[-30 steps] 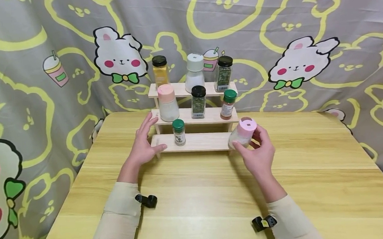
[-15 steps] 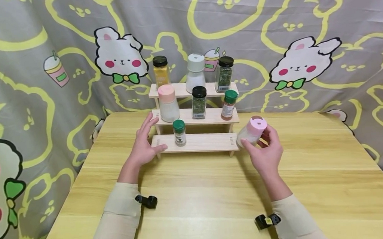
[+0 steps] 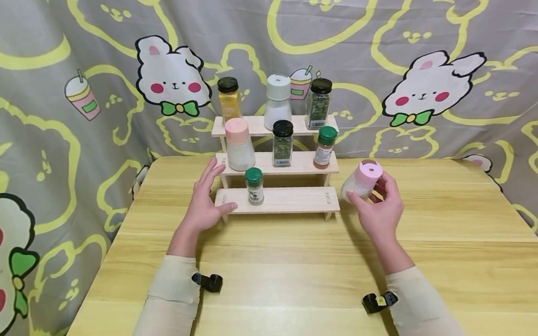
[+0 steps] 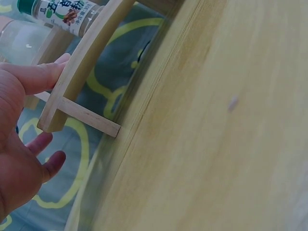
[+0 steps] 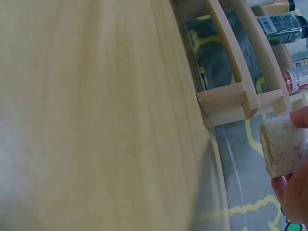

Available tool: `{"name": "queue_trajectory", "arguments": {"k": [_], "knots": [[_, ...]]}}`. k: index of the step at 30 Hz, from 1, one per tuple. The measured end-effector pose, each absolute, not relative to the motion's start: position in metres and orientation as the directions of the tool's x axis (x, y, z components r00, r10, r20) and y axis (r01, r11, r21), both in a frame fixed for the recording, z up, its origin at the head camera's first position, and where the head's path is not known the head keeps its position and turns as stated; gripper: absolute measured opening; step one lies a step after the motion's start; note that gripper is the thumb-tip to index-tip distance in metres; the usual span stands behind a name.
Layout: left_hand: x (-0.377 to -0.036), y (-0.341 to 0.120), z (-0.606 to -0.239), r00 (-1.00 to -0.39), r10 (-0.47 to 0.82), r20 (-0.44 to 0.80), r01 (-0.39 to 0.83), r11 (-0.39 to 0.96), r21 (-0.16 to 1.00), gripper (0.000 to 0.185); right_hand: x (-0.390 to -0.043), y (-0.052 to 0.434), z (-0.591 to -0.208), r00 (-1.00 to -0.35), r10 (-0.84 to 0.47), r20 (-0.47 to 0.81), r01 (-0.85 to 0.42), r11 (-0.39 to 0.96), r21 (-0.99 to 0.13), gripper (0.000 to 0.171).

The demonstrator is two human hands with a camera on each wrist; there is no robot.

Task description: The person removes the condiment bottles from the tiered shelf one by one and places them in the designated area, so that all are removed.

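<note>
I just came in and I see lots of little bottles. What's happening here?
A person sits at a wooden table with a small three-step wooden rack of spice jars. Their right hand holds a pink-capped shaker, tilted, just off the right end of the rack. Their left hand rests on the left end of the bottom step with straight fingers. That step bears only a small green-capped jar; the two upper steps hold three jars each.
</note>
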State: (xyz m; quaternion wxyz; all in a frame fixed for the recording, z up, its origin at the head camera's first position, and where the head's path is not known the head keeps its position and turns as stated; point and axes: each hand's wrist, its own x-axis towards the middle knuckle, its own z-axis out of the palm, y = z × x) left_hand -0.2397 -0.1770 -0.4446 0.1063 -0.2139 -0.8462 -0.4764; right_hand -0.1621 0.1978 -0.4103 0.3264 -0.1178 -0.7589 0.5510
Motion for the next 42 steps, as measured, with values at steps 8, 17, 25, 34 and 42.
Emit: {"name": "queue_trajectory", "arguments": {"k": [8, 17, 25, 34, 42], "knots": [[-0.241, -0.179, -0.444, -0.888, 0.257, 0.382, 0.460, 0.457, 0.761, 0.096, -0.184, 0.214, -0.433, -0.770, 0.539, 0.343, -0.166, 0.350, -0.922, 0.071], [-0.243, -0.179, -0.444, -0.882, 0.265, 0.390, 0.472, 0.467, 0.748, 0.097, -0.195, 0.222, -0.441, -0.769, 0.553, 0.322, -0.139, 0.347, -0.928, 0.068], [-0.243, -0.179, -0.444, -0.874, 0.271, 0.402, 0.485, 0.463, 0.742, 0.097, -0.204, 0.227, -0.445, -0.783, 0.546, 0.299, -0.115, 0.346, -0.931, 0.070], [-0.241, -0.179, -0.446, -0.883, 0.265, 0.389, 0.470, 0.463, 0.752, 0.097, -0.214, 0.231, -0.449, -0.787, 0.551, 0.277, -0.093, 0.337, -0.937, 0.071], [-0.241, -0.177, -0.445, -0.883, 0.261, 0.391, 0.470, 0.461, 0.753, 0.096, -0.224, 0.238, -0.456, -0.807, 0.532, 0.255, -0.077, 0.333, -0.940, 0.072]]}}
